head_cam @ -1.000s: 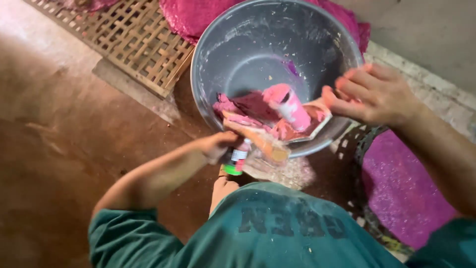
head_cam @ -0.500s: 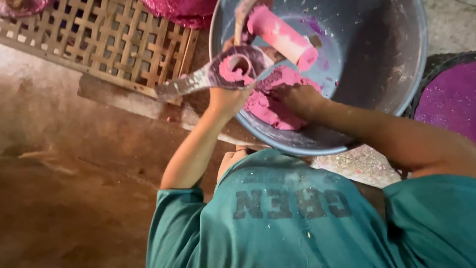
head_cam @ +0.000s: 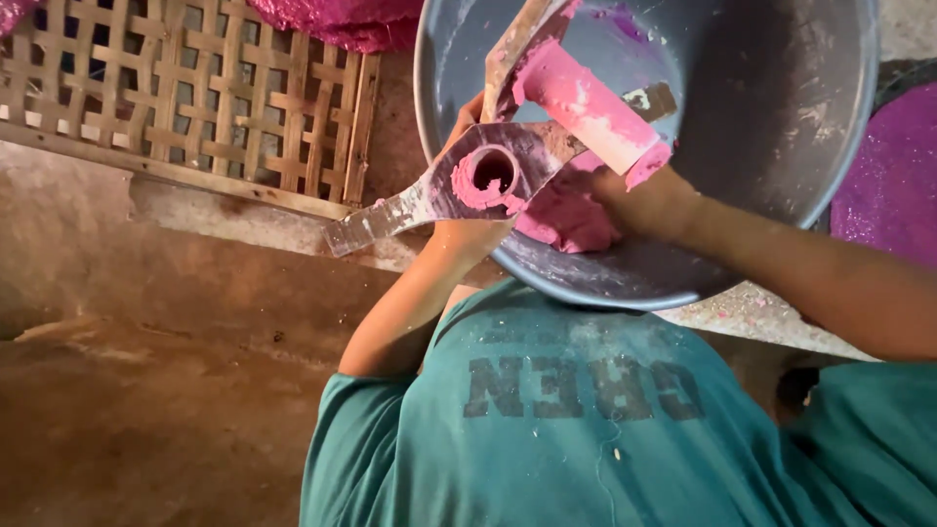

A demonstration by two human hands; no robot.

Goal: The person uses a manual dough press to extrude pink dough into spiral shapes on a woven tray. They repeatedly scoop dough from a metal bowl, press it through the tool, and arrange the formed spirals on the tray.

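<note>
My left hand [head_cam: 467, 232] grips a wooden hand press [head_cam: 441, 191] smeared with pink, held up over the near rim of a grey metal basin [head_cam: 625, 289]. The press has a round hole packed with pink dough and a flat handle that points left. A pink-coated plunger [head_cam: 584, 105] on a second arm slants across the top of it. My right hand [head_cam: 646, 200] reaches into the basin and closes on a lump of pink dough [head_cam: 561, 217]; its fingertips are hidden behind the plunger.
A woven bamboo lattice [head_cam: 195, 98] lies at the upper left on a concrete ledge. Pink material [head_cam: 342, 24] sits beyond it, and a purple-pink sheet [head_cam: 890, 166] lies at the right. Brown earthen floor [head_cam: 146, 420] spreads at the lower left. My green shirt fills the bottom.
My left hand has lifted the press up out of the basin toward the camera. My right hand has come down from the rim onto the dough.
</note>
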